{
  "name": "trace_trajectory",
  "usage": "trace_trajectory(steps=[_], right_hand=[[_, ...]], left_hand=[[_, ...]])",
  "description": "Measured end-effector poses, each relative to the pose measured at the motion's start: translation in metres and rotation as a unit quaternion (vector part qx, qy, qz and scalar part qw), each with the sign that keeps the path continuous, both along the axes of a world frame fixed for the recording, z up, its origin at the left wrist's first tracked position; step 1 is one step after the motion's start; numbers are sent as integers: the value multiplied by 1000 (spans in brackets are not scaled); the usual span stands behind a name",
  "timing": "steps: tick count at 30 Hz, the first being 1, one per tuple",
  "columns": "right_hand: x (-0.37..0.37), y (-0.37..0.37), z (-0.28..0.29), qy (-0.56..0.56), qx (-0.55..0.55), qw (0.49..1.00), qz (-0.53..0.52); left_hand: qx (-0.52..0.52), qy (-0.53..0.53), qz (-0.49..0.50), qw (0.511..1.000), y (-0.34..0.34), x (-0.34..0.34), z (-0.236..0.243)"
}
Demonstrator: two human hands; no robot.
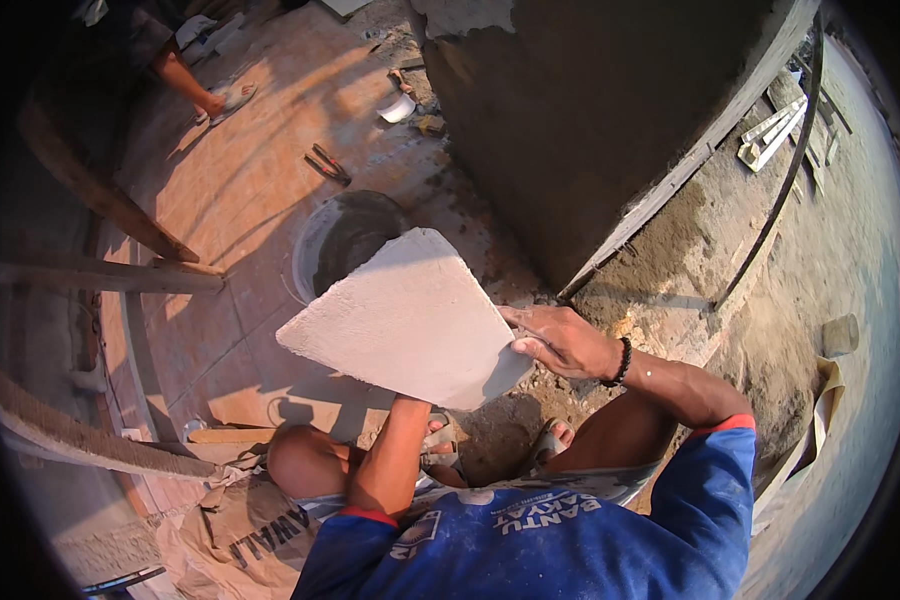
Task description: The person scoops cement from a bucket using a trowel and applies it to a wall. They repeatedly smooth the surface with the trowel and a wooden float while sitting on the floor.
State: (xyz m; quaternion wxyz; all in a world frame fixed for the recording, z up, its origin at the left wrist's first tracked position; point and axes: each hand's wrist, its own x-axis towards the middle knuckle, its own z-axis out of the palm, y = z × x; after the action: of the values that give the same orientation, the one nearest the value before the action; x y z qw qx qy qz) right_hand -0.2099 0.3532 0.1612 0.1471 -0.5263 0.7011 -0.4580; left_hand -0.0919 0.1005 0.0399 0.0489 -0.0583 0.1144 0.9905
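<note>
A pale, flat-faced block (pixel 400 315) with rough edges is held up in front of my knees. My right hand (pixel 560 340) grips its right edge, thumb at the near side of the corner and fingers along the edge. My left forearm (pixel 390 460) reaches beneath the block, which hides the left hand and its fingers. Just beyond the block stands a round bucket (pixel 306 245) with grey wet material inside, partly covered from view by the block.
A dark, freshly coated wall (pixel 590 110) rises ahead to the right. Orange-handled pincers (pixel 328 166) and a white container (pixel 397 108) lie on the tiles. Wooden beams (pixel 120 278) stand at left, above a paper sack (pixel 235 540). Another person's foot (pixel 232 102) is far left. A black hose (pixel 785 190) curves at right.
</note>
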Motion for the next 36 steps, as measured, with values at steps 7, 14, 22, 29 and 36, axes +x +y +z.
trace_trajectory(steps=[7,14,22,29,36], right_hand=[[3,-2,-11,66,-11,993,-96],[-1,21,-25,95,-14,988,-123],[-13,57,-23,106,61,989,-81],[-10,88,-29,60,208,976,-11],[-1,129,-83,241,451,859,8]], left_hand=[[-33,-3,-5,999,10,-10,-5],[-248,-36,-3,968,16,-17,-7],[-556,-42,42,829,28,-28,-23],[-954,34,39,295,21,-17,-51],[-988,68,77,114,-11,-19,-41]])
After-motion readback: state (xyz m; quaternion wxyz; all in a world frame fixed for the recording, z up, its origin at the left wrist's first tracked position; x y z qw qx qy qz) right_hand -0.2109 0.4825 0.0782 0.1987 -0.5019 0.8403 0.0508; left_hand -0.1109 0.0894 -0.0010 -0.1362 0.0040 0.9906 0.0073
